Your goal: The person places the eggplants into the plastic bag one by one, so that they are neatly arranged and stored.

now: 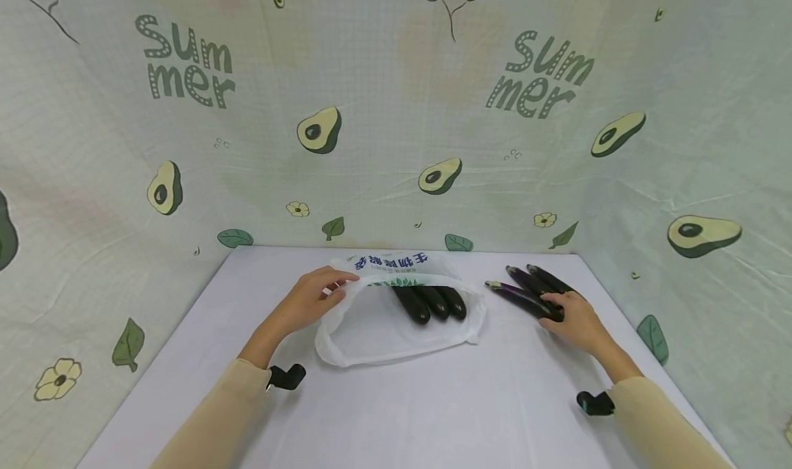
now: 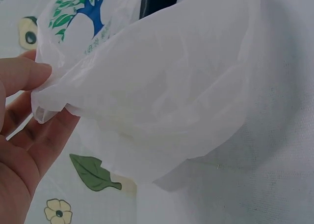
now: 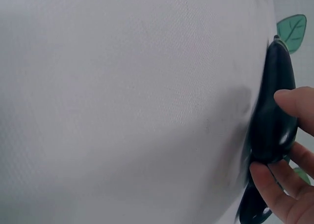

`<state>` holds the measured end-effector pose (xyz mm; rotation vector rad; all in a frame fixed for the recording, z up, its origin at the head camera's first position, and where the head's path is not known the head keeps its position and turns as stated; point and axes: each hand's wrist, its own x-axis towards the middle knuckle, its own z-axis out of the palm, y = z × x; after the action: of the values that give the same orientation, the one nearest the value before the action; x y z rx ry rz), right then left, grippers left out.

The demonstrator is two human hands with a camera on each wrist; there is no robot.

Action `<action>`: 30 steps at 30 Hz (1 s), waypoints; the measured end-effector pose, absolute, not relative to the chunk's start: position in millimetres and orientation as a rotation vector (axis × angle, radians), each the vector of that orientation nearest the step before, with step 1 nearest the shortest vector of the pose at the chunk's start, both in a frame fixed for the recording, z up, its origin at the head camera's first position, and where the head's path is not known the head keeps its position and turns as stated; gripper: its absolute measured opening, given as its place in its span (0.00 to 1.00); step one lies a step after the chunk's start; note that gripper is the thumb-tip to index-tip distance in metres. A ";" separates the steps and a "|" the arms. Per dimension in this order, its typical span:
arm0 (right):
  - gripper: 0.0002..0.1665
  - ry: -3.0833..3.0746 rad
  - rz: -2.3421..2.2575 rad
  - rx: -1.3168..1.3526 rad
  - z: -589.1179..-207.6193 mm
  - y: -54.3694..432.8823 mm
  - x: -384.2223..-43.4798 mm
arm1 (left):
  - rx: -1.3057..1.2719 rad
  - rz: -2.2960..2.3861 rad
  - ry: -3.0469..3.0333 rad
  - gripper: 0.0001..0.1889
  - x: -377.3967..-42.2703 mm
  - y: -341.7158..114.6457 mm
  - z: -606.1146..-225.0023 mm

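Observation:
A white plastic bag [image 1: 396, 342] lies at mid-table, its mouth toward me. Through the opening show three dark eggplants [image 1: 411, 305] side by side, their far ends hidden under the printed top layer. My left hand [image 1: 314, 296] pinches the bag's left rim between thumb and fingers and lifts it; the left wrist view shows the film [image 2: 162, 86] stretched from that hold. At the right, my right hand [image 1: 575, 321] grips the thick end of the nearest eggplant [image 1: 520, 297], thumb on one side, fingers at the other. Two more eggplants [image 1: 549, 278] lie just behind it.
A white cloth covers the table [image 1: 433, 414]. Behind and at both sides hangs a curtain [image 1: 383, 77] printed with avocados and leaves, meeting the table's back edge close behind the bag. A dark wrist camera [image 1: 287, 377] juts from the left sleeve.

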<state>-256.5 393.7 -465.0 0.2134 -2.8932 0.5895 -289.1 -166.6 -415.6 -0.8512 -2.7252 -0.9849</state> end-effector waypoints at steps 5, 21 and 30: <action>0.33 -2.907 0.596 0.227 -464.3 393.1 -256.7 | -0.867 -0.980 -2.711 0.20 -288.4 -166.8 -415.6; 0.31 -2.944 0.598 0.255 -460.9 393.6 -256.9 | -0.862 -0.974 -2.709 0.20 -286.0 -167.1 -414.1; 0.31 -2.958 0.585 0.262 -458.0 390.8 -256.9 | -0.863 -0.970 -2.704 0.20 -284.6 -168.4 -413.2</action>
<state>-256.9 390.8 -458.0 0.2616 -2.9581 0.5848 -284.6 -168.4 -413.2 -0.8632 -2.7041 -0.9698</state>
